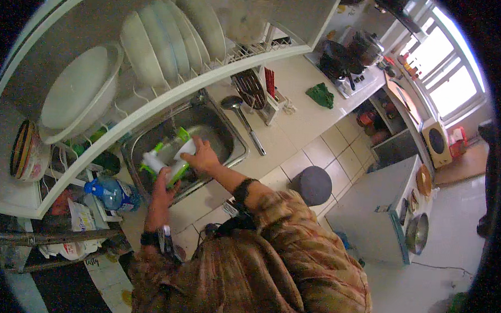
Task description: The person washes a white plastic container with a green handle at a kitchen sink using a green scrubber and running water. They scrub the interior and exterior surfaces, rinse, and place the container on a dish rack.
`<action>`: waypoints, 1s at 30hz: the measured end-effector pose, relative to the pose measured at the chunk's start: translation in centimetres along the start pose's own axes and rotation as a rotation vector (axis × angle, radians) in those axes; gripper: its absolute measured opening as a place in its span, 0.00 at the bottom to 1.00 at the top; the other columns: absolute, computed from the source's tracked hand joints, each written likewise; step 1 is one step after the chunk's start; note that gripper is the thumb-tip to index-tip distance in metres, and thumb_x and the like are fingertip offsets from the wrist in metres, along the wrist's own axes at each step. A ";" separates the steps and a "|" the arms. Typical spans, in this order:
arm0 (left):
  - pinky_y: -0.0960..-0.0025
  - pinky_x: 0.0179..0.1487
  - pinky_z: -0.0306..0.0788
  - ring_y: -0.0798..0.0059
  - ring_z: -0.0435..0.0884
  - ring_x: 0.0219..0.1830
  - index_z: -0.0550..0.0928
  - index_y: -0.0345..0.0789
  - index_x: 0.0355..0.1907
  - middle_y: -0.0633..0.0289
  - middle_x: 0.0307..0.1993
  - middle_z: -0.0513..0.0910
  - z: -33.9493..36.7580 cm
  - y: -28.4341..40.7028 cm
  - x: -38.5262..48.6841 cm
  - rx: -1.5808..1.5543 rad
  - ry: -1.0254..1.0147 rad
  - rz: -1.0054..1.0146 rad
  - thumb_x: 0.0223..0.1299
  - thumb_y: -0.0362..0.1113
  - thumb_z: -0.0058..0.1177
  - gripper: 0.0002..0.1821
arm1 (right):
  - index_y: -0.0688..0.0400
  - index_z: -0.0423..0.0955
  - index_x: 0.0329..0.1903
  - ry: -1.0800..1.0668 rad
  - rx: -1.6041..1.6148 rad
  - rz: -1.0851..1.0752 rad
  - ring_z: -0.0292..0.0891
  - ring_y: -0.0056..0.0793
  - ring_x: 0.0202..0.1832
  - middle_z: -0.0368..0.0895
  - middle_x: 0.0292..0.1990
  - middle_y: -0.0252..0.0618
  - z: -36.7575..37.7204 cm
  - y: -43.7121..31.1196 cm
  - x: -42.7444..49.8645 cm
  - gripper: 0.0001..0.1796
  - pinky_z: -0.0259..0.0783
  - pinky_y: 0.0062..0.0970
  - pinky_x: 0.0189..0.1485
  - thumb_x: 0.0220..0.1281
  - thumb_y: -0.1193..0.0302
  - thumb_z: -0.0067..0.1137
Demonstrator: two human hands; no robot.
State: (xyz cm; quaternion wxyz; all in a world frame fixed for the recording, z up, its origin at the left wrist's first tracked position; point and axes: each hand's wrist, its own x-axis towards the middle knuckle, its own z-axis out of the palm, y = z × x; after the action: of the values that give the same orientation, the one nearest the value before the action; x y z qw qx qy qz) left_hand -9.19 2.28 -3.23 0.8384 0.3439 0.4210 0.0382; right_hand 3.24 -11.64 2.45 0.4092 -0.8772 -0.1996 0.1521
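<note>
Both my hands are over a stainless steel sink (218, 126). A white and green plastic kitchen device (153, 161), of a kind I cannot tell, is held above the basin. My left hand (163, 190) grips its lower side, with the fingers partly hidden. A white piece (187, 149) with green parts beside it lies under the fingers of my right hand (203, 157); whether it is joined to the rest is unclear. Water seems to run from the tap above the device.
A metal ladle (245, 125) lies right of the sink, near a utensil holder (270, 109). A green cloth (321, 95) rests farther along the counter. Plates (167, 42) stand in the open cabinet overhead, whose white edge crosses the view. A blue-capped bottle (114, 194) is at the left.
</note>
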 end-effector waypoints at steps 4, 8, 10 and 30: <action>0.66 0.33 0.76 0.66 0.76 0.39 0.74 0.39 0.47 0.59 0.43 0.76 -0.1 1.7 -0.5 -0.102 -0.128 -0.150 0.49 0.49 0.58 0.24 | 0.55 0.57 0.66 0.153 -0.083 -0.082 0.68 0.57 0.52 0.66 0.51 0.63 0.2 -0.9 -0.8 0.47 0.67 0.41 0.55 0.46 0.44 0.60; 0.67 0.32 0.74 0.67 0.77 0.39 0.75 0.41 0.46 0.61 0.43 0.78 0.0 3.0 -1.2 -0.147 -0.129 -0.325 0.51 0.52 0.57 0.23 | 0.54 0.63 0.61 0.047 -0.033 0.105 0.69 0.57 0.51 0.72 0.45 0.60 0.2 -1.0 -0.4 0.45 0.68 0.43 0.54 0.45 0.39 0.59; 0.67 0.32 0.74 0.68 0.77 0.38 0.76 0.41 0.46 0.62 0.43 0.78 0.3 2.9 -1.6 -0.156 -0.159 -0.349 0.51 0.54 0.57 0.24 | 0.55 0.64 0.59 0.164 -0.096 -0.039 0.70 0.56 0.50 0.72 0.45 0.60 -0.1 -1.0 0.1 0.44 0.68 0.43 0.53 0.45 0.38 0.59; 0.57 0.33 0.72 0.65 0.75 0.37 0.78 0.47 0.48 0.63 0.38 0.80 1.1 3.8 -3.0 -0.051 -0.221 -0.405 0.53 0.67 0.43 0.30 | 0.62 0.69 0.48 0.287 -0.020 -0.104 0.69 0.54 0.46 0.71 0.42 0.56 -0.5 -2.3 -0.4 0.34 0.67 0.46 0.49 0.49 0.47 0.61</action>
State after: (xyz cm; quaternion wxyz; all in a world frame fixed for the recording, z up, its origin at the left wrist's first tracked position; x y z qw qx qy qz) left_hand -9.42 3.51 1.55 0.8785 0.2333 0.3858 -0.1582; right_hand 2.53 -10.81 4.61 0.4321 -0.8825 -0.1857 0.0016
